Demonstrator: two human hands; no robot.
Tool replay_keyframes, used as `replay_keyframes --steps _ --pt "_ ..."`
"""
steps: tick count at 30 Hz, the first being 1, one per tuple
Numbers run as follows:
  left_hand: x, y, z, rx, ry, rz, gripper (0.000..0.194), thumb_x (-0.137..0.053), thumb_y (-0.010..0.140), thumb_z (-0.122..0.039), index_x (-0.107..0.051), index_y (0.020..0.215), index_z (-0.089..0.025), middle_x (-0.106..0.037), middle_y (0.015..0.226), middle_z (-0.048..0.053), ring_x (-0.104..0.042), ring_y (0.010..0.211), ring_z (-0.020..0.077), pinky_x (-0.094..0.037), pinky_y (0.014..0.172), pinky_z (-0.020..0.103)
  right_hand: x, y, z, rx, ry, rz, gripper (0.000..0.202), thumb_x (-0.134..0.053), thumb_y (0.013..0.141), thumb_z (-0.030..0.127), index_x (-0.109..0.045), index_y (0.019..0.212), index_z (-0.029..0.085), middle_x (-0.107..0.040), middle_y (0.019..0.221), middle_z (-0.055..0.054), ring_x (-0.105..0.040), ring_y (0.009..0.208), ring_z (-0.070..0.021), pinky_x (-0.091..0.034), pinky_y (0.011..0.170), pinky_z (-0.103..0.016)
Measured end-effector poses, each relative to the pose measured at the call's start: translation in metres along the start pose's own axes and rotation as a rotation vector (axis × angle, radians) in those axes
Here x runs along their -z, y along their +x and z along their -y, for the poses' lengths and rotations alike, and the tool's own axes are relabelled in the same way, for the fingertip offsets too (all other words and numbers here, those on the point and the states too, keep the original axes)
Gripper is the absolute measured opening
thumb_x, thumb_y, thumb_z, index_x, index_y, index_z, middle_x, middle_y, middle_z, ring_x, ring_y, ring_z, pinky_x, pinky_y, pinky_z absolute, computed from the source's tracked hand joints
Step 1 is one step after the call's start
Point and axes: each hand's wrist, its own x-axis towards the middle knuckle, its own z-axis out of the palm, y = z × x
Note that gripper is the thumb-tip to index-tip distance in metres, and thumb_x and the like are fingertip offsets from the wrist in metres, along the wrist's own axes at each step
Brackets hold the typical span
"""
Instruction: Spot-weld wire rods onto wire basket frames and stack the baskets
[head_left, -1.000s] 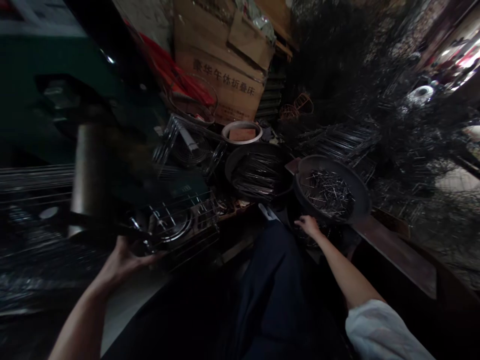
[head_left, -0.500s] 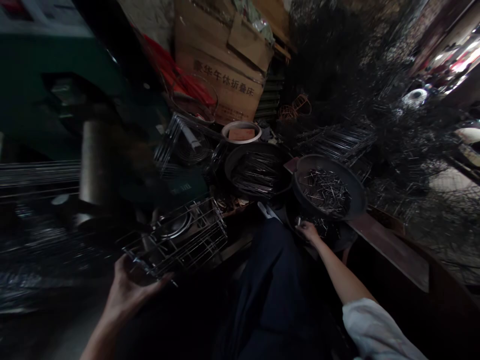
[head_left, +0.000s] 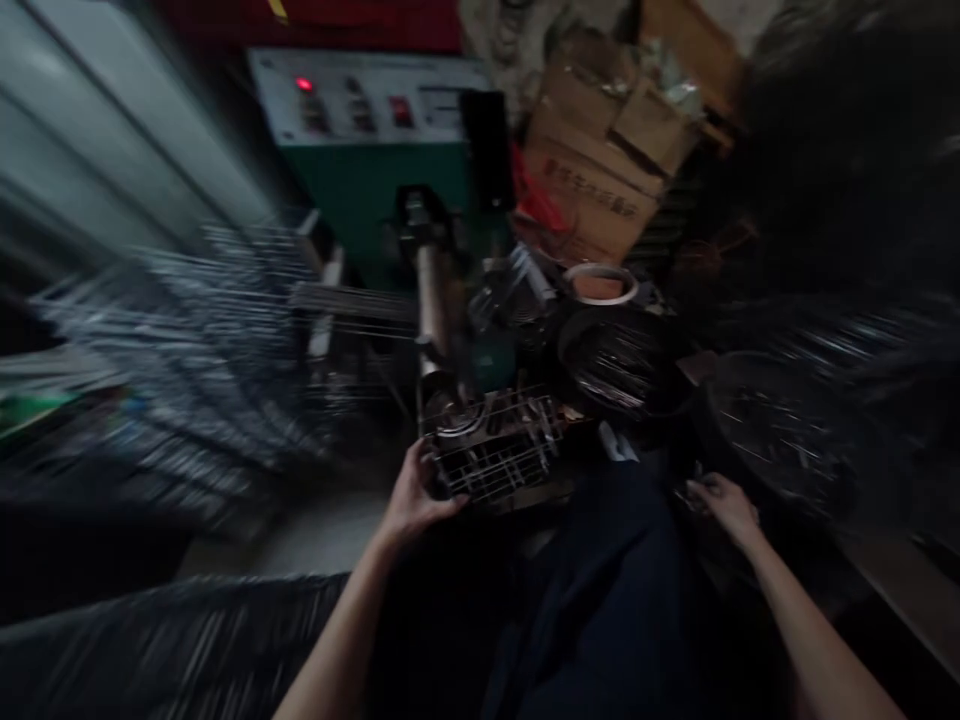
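Note:
My left hand [head_left: 420, 495] grips the left end of a wire rack [head_left: 499, 465], thumb along its front edge and fingers behind it. The rack lies under the metal arm [head_left: 433, 310] of a green machine [head_left: 367, 190]. To the right, my right hand [head_left: 724, 503] is closed in a pinch beside a dark round pan [head_left: 780, 440] of short metal pieces. Something small and shiny seems to show at its fingertips, too blurred to name. A second dark pan [head_left: 562, 350] holding thin metal rods [head_left: 619, 365] lies farther back.
A control panel [head_left: 367, 100] with a lit red lamp tops the machine. Many wire racks [head_left: 202, 350] are stacked on the left. A cardboard box [head_left: 592, 190] and a white bowl with a reddish block [head_left: 598, 287] stand at the back. My knee [head_left: 615, 540] lies between my hands.
The view has swung left, bringing the control panel and stacked racks into sight. My left hand still holds the rack; my right hand has drawn away from the pan of small pieces.

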Motion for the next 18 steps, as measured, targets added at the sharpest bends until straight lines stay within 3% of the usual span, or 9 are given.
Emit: replay_keyframes --steps 4,7,9,12,15,18 --pt "0.006 -0.004 0.005 -0.049 -0.061 0.001 0.11 -0.089 0.05 -0.032 -0.027 0.141 -0.026 -0.043 0.143 0.016 -0.05 0.132 0.0351 -0.038 0.113 0.058 -0.01 0.013 0.074 0.075 0.339 0.176 0.051 -0.069 0.075 0.068 -0.057 0.085 0.019 -0.069 0.074 -0.008 -0.061 0.054 -0.0182 -0.047 0.046 -0.026" --pt "0.009 -0.011 0.009 -0.054 -0.09 -0.009 0.111 -0.088 0.051 -0.029 -0.026 0.143 -0.026 -0.042 0.143 0.015 -0.047 0.135 0.0351 -0.037 0.115 0.057 -0.021 0.025 0.095 0.109 0.371 0.256 0.044 -0.072 0.077 0.06 -0.058 0.091 0.02 -0.071 0.081 -0.009 -0.063 0.058 -0.0183 -0.05 0.051 -0.026" --pt "0.012 -0.015 0.011 -0.056 -0.101 -0.024 0.112 -0.089 0.052 -0.029 -0.026 0.144 -0.027 -0.042 0.143 0.015 -0.046 0.136 0.0355 -0.036 0.115 0.058 -0.024 0.032 0.077 0.059 0.163 0.213 0.037 -0.065 0.076 0.057 -0.061 0.091 0.023 -0.071 0.081 -0.009 -0.068 0.064 -0.0238 -0.055 0.058 -0.033" --pt "0.017 -0.019 0.013 -0.056 -0.12 -0.023 0.113 -0.09 0.051 -0.029 -0.025 0.144 -0.028 -0.044 0.142 0.014 -0.047 0.135 0.0361 -0.034 0.116 0.06 -0.025 0.033 0.021 -0.111 -0.109 0.096 0.02 -0.058 0.064 0.047 -0.06 0.069 0.028 -0.067 0.067 -0.013 -0.07 0.071 -0.0372 -0.056 0.071 -0.048" --pt "0.022 -0.023 0.013 -0.057 -0.132 -0.026 0.112 -0.09 0.052 -0.028 -0.025 0.143 -0.029 -0.045 0.143 0.014 -0.046 0.136 0.0362 -0.032 0.116 0.06 -0.027 0.022 -0.03 -0.194 -0.182 0.134 0.015 -0.055 0.05 0.043 -0.047 0.045 0.031 -0.058 0.049 -0.014 -0.069 0.069 -0.0465 -0.053 0.069 -0.057" --pt "0.024 -0.026 0.014 -0.043 -0.174 -0.034 0.111 -0.089 0.052 -0.026 -0.025 0.142 -0.028 -0.043 0.143 0.015 -0.044 0.137 0.0363 -0.034 0.116 0.058 -0.032 0.014 -0.055 -0.218 -0.204 0.192 0.014 -0.051 0.045 0.041 -0.044 0.039 0.031 -0.056 0.047 -0.013 -0.068 0.068 -0.0464 -0.052 0.066 -0.057"
